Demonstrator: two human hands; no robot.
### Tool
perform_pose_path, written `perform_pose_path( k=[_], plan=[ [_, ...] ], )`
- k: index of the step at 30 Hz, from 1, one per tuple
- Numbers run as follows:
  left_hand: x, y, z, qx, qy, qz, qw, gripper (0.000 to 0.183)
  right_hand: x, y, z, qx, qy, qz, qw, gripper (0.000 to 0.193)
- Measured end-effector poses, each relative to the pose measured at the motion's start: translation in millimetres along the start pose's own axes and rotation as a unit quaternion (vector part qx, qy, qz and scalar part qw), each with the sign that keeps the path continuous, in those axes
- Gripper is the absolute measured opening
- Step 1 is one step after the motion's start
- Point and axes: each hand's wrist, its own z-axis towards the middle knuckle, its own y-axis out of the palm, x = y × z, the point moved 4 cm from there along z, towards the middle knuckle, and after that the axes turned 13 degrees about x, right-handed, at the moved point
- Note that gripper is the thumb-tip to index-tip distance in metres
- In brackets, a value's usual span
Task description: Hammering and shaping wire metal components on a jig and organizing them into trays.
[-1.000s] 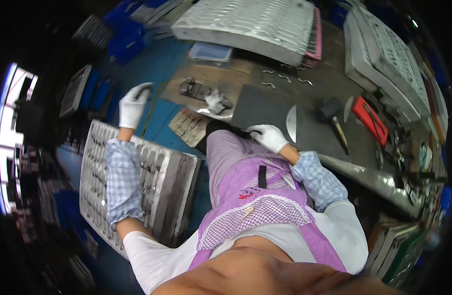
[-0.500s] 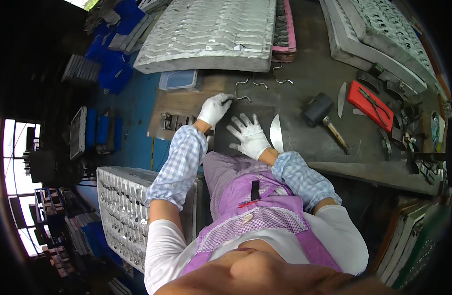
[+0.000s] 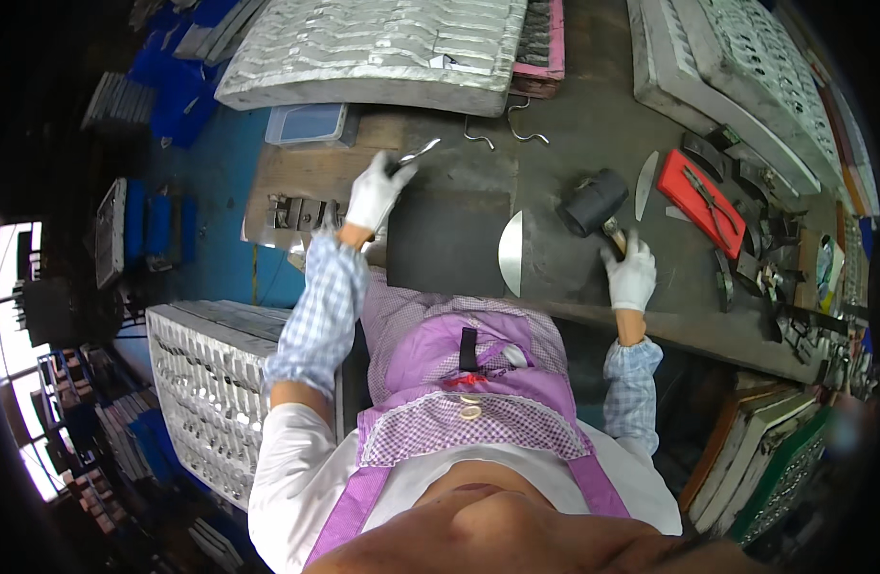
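My left hand (image 3: 371, 199), in a white glove, is closed on a bent metal rod (image 3: 422, 150) whose shiny end sticks out past the fingers. It is above the left part of the bench. My right hand (image 3: 633, 275), gloved too, wraps round the wooden handle of a mallet with a black head (image 3: 593, 203), which hides most of that handle. Two more bent metal rods, one left (image 3: 478, 135) and one right (image 3: 526, 125), lie at the back. A dark flat plate (image 3: 447, 241) lies in front of me, with a half-moon metal blade (image 3: 512, 253) at its right.
A large grey moulded tray (image 3: 373, 88) and a clear plastic box (image 3: 311, 124) stand at the back left. Pliers rest on a red tray (image 3: 700, 201) at the right, near another curved blade (image 3: 647, 187). A small metal fixture (image 3: 304, 212) is at the left.
My left hand has lifted a bent rod and moved left with it. My right hand has left the plate, where it lay spread, and taken hold of the mallet, whose handle has swung toward me.
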Motion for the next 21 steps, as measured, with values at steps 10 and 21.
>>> perform_pose_path(
  k=[10,21],
  plan=[
    [42,-18,-99,0.093,0.208,-0.052,0.972,0.020,-103,25,29,-0.389,0.469,0.541,0.580,0.028],
    [-14,42,-104,-0.045,0.129,0.013,0.990,0.021,-78,1,-11,-0.150,-0.197,0.250,0.936,0.023]
  ],
)
